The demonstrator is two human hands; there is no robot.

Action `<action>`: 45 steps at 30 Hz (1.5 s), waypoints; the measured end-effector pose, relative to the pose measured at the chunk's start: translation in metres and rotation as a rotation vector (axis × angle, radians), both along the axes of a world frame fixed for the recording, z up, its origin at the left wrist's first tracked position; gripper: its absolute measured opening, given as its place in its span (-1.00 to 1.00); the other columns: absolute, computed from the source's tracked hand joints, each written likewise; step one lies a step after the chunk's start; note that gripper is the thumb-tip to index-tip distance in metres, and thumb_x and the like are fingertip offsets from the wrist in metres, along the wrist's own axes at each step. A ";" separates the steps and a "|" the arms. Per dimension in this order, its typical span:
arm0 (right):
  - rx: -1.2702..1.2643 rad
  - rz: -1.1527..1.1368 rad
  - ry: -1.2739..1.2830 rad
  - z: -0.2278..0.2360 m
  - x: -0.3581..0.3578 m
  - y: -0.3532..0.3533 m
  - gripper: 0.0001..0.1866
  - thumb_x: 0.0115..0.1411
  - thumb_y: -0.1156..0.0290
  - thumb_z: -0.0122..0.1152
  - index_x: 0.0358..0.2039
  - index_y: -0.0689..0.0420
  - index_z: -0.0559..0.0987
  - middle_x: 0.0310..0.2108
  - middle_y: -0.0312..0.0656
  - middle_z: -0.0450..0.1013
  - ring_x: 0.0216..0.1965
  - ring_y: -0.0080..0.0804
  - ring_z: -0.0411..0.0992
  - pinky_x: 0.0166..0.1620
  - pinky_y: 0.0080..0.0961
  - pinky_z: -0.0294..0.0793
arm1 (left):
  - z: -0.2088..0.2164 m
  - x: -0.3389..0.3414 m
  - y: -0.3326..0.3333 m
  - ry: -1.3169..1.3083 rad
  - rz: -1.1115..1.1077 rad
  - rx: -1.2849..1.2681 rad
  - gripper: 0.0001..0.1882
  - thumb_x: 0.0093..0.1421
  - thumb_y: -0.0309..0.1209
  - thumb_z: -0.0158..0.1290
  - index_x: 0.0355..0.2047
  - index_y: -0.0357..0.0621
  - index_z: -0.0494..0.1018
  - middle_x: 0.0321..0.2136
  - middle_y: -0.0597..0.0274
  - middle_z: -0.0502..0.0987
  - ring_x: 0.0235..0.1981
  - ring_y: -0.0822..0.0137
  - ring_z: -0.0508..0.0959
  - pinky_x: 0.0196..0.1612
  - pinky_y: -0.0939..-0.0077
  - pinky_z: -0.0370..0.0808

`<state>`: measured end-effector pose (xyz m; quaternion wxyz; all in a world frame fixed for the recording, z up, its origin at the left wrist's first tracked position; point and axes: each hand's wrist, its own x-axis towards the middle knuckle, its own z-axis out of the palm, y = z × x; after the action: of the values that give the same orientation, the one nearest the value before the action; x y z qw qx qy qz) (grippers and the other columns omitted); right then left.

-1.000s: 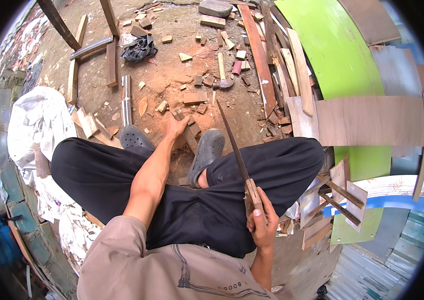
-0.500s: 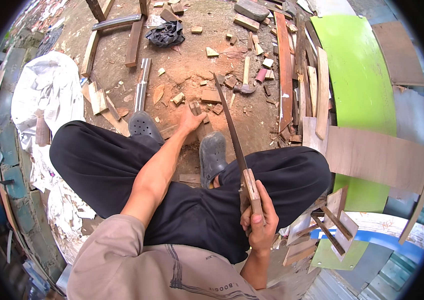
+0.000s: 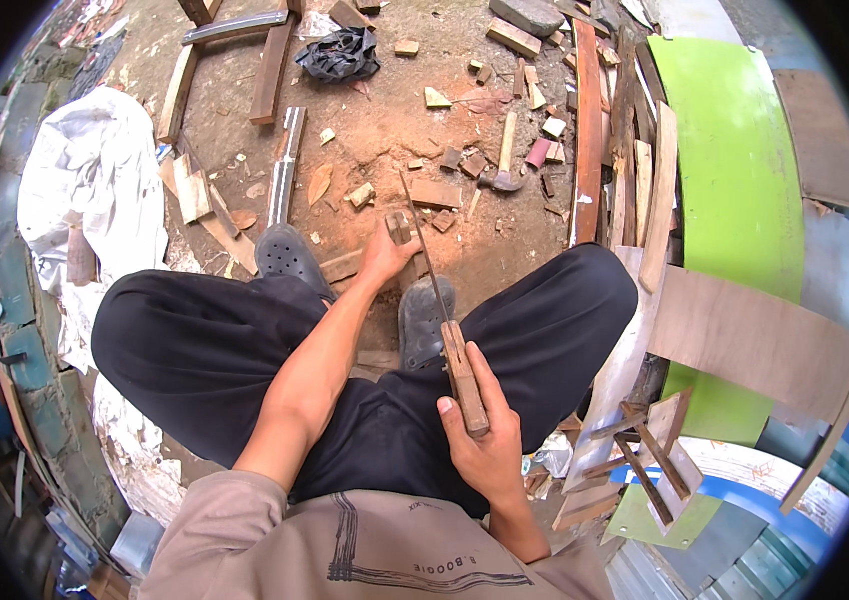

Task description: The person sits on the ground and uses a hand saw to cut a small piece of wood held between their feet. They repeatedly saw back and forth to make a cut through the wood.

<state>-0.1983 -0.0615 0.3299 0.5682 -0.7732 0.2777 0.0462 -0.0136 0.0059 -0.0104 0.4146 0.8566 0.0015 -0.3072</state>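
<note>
My left hand point(image 3: 384, 258) is closed round a narrow piece of wood point(image 3: 399, 224) standing out above the ground between my feet. In my right hand point(image 3: 487, 452), close to my lap, is the wooden handle of a handsaw point(image 3: 463, 385). Its thin dark blade points away from me and passes just right of my left hand and the wood. From above, I cannot tell whether the blade touches the wood. A grey clog point(image 3: 424, 318) on my right foot sits beside the wood, partly behind the blade.
Beyond my feet lie a hammer point(image 3: 507, 148), a reddish wood block point(image 3: 437, 193) and several offcuts. A black plastic bag point(image 3: 338, 56) is farther off. Long planks point(image 3: 587, 130) and a green panel point(image 3: 734, 170) line the right; a white sack point(image 3: 94, 190) lies left.
The handsaw has swung left and away from me, so its blade now lies next to my left hand. My right hand moved left with it, and my right knee shifted slightly.
</note>
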 end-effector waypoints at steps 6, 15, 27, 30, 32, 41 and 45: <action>-0.034 0.097 -0.025 -0.010 0.002 -0.009 -0.38 0.30 0.50 0.18 0.34 0.34 0.27 0.15 0.27 0.43 0.13 0.07 0.49 0.11 -0.34 0.49 | 0.012 0.002 0.002 0.045 -0.010 -0.065 -0.03 -0.01 0.11 0.37 0.20 -0.31 0.25 0.01 -0.22 0.56 0.06 -0.04 0.57 0.14 0.17 0.47; -0.007 0.050 -0.094 -0.022 -0.019 -0.008 -0.34 0.29 0.51 0.18 0.37 0.32 0.23 0.06 0.18 0.51 0.04 -0.09 0.56 0.08 -0.38 0.48 | 0.025 0.009 0.023 0.423 0.242 -0.589 -0.10 0.11 0.00 0.28 0.35 -0.10 0.19 0.24 -0.02 0.36 0.25 0.01 0.38 0.31 0.17 0.27; 0.221 0.014 -0.038 -0.018 -0.037 -0.010 -0.14 0.30 0.45 0.22 0.47 0.29 -0.04 -0.34 -0.16 0.58 -0.34 -0.47 0.54 -0.14 -0.52 0.49 | 0.028 0.036 0.002 0.535 0.473 -0.402 -0.79 0.25 -0.18 0.10 -0.12 0.18 0.49 -0.36 0.53 0.51 -0.38 0.57 0.48 -0.37 0.43 0.45; 0.206 -0.013 -0.058 -0.021 -0.046 -0.006 -0.19 0.28 0.45 0.24 0.44 0.31 0.06 -0.39 -0.18 0.58 -0.40 -0.49 0.54 -0.20 -0.55 0.50 | 0.031 0.038 0.000 0.518 0.486 -0.413 -0.79 0.25 -0.19 0.10 -0.11 0.19 0.49 -0.34 0.53 0.51 -0.37 0.55 0.48 -0.36 0.41 0.46; 0.146 -0.010 -0.089 -0.021 -0.050 -0.003 -0.23 0.27 0.45 0.25 0.41 0.33 0.14 -0.44 -0.18 0.57 -0.44 -0.50 0.54 -0.25 -0.57 0.50 | 0.034 0.037 0.000 0.522 0.517 -0.442 -0.85 0.24 -0.25 0.12 -0.19 0.14 0.50 -0.31 0.45 0.51 -0.25 0.47 0.47 -0.27 0.25 0.43; -0.010 0.040 -0.192 0.001 -0.052 -0.002 -0.29 0.22 0.45 0.30 0.34 0.36 0.28 -0.50 -0.14 0.56 -0.48 -0.49 0.57 -0.32 -0.59 0.52 | 0.012 0.040 0.002 0.453 0.447 -0.429 -0.72 0.33 -0.15 0.08 -0.03 0.07 0.49 -0.22 0.38 0.54 -0.17 0.41 0.50 -0.20 0.11 0.48; -0.013 0.068 -0.173 0.002 -0.049 -0.004 -0.29 0.22 0.45 0.31 0.34 0.36 0.28 -0.48 -0.10 0.58 -0.45 -0.47 0.59 -0.30 -0.57 0.53 | -0.002 0.038 0.001 0.382 0.592 -0.401 -0.66 0.38 -0.13 0.00 -0.03 -0.08 0.50 -0.17 0.26 0.57 -0.11 0.27 0.53 -0.02 0.11 0.44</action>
<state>-0.2475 -0.0652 0.3315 0.5832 -0.7869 0.2017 -0.0035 0.0242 0.0066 -0.0124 0.6362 0.6489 0.2651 -0.3224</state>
